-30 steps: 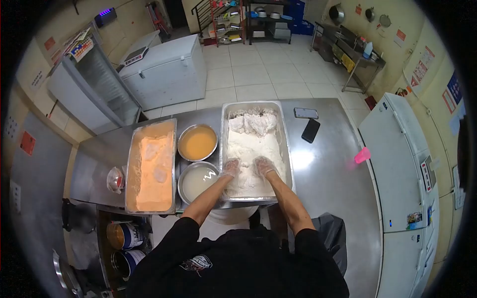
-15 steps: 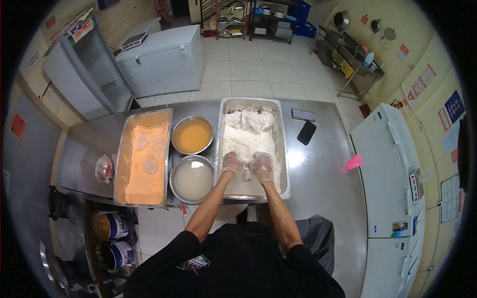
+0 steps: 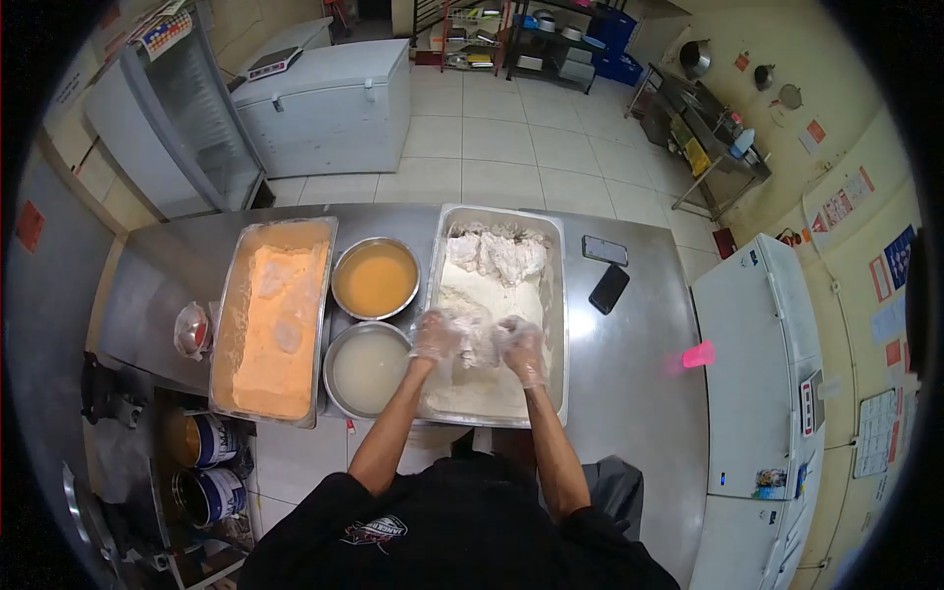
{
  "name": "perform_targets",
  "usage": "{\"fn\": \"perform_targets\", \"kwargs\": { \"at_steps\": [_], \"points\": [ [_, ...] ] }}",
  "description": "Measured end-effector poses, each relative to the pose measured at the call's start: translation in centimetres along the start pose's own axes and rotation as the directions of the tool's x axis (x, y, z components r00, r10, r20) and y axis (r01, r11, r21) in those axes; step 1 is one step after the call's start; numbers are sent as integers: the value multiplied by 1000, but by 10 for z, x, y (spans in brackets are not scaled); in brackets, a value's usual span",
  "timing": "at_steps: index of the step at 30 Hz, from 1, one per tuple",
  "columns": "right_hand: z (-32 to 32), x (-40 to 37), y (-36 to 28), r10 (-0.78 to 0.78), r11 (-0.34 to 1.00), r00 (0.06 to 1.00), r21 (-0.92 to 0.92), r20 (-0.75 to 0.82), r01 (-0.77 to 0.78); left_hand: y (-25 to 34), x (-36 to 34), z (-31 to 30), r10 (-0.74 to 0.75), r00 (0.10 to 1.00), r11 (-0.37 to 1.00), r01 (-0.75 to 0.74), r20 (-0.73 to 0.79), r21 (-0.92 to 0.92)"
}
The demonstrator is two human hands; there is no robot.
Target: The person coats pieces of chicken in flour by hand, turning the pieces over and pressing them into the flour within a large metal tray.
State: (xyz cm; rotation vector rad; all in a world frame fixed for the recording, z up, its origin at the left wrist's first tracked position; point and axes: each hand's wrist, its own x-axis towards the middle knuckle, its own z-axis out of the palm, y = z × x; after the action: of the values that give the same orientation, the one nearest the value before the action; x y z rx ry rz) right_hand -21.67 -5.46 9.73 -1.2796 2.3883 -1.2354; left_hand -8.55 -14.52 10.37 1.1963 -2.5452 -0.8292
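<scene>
A deep metal tray (image 3: pixel 561 295) holds white flour (image 3: pixel 503 292), with several flour-coated pieces of meat (image 3: pixel 501 258) heaped at its far end. My left hand (image 3: pixel 434 337), in a clear plastic glove, closes on the left side of a floury piece of meat (image 3: pixel 478 344) in the near half. On that piece's other side, the curled fingers of my gloved right hand (image 3: pixel 520 348) grip its edge. Fine detail of the fingertips is blurred. Left of the tray stand a bowl of orange liquid (image 3: pixel 376 279) and a bowl of cloudy liquid (image 3: pixel 366 369).
Farther left, another tray (image 3: pixel 218 339) contains orange powder with pale pieces on top. A small wrapped bowl (image 3: pixel 192 329) is beside it. Two phones (image 3: pixel 610 288) lie right of the flour tray on the steel table (image 3: pixel 629 383), and a pink cup (image 3: pixel 698 355) is near the right edge.
Both hands have drawn apart slightly, with the floury meat piece now showing between them, more lifted and spread. The camera view has shifted a little.
</scene>
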Motion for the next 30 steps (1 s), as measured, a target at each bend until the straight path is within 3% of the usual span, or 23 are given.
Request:
{"fn": "perform_targets", "kwargs": {
  "at_steps": [1, 2, 5, 6, 7, 9, 11, 14, 17, 18, 19, 21, 23, 26, 29, 30],
  "points": [
    [-2, 9, 0, 135, 985, 990, 102, 51, -139, 2, 2, -15, 63, 994, 998, -61, 87, -24],
    [0, 13, -1, -147, 988, 989, 44, -5, 147, 3, 13, -9, -1, 991, 956, 40, 133, -292],
    [5, 30, -14, -229, 973, 969, -4, 97, 230, -21, 30, 45, -99, 978, 992, 82, -181, -100],
    [-3, 46, -16, -109, 993, 971, -25, 214, 117, -26, 44, 37, -22, 992, 997, 13, -124, -71],
    [-2, 63, -5, -261, 937, 957, -207, 126, 283, -27, 62, 32, 5, 985, 998, -16, -173, -66],
    [7, 90, 21, -567, 665, 822, -562, 50, 493, -22, 93, 14, 48, 964, 997, -64, -261, -52],
    [10, 108, 25, -399, 812, 907, -407, 138, 419, -23, 132, 19, 24, 938, 993, -61, -345, -96],
    [13, 130, 29, -153, 960, 942, -183, 298, 214, -22, 158, 5, 7, 997, 999, -10, 72, 42],
    [17, 113, 65, -315, 917, 922, -178, 227, 358, -54, 137, 59, -4, 999, 1000, 4, 34, 18],
    [6, 106, 56, -138, 946, 902, -217, 410, 243, -55, 119, 67, 25, 989, 997, -36, 145, 73],
    [-6, 99, 46, 46, 951, 823, -276, 566, 137, -56, 99, 76, 48, 966, 989, -82, 253, 124],
    [28, 65, 151, -138, 861, 739, -288, 659, 418, -93, 63, 138, 103, 840, 988, -147, 533, 40],
    [27, 38, 164, 213, 676, 539, -522, 815, 521, -59, 24, 122, 48, 893, 991, -98, 447, 88],
    [30, -5, 186, -24, 757, 746, -475, 665, 448, 6, -32, 75, -36, 954, 988, -11, 298, 154],
    [51, -18, 250, -297, 806, 678, -204, 672, 555, -82, -43, 178, 124, 991, 935, -102, -44, 339],
    [68, -20, 274, -281, 788, 625, -197, 728, 584, -94, -31, 187, 120, 986, 959, -145, 116, 245]
  ]
}}
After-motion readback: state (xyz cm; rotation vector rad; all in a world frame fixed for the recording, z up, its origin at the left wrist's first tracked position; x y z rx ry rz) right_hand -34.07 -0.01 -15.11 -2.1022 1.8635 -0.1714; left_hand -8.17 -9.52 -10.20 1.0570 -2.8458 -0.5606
